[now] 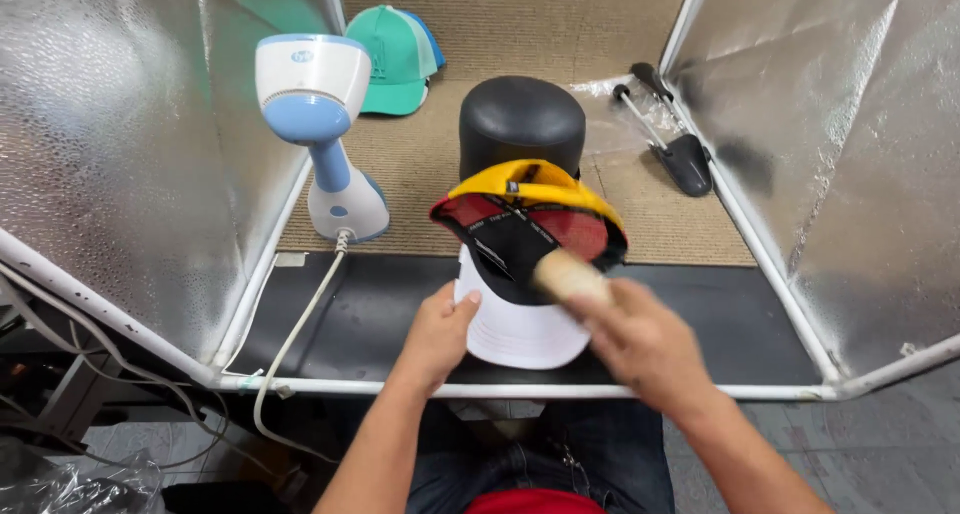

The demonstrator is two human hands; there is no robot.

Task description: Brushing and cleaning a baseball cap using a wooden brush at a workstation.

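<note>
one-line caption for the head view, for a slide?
Left hand steadies a cap while the right hand works a brush inside it, steamer beside.

- L + R walls: crinkled silver reflective foil panels in a white tube frame, bright diffuse light bouncing off them.
- Booth floor: tan woven mat at back, flat black rubber sheet in front.
- Outside booth: grey concrete floor at R; dark metal stand w/ loose cables at lower L, crumpled clear plastic below.
</note>
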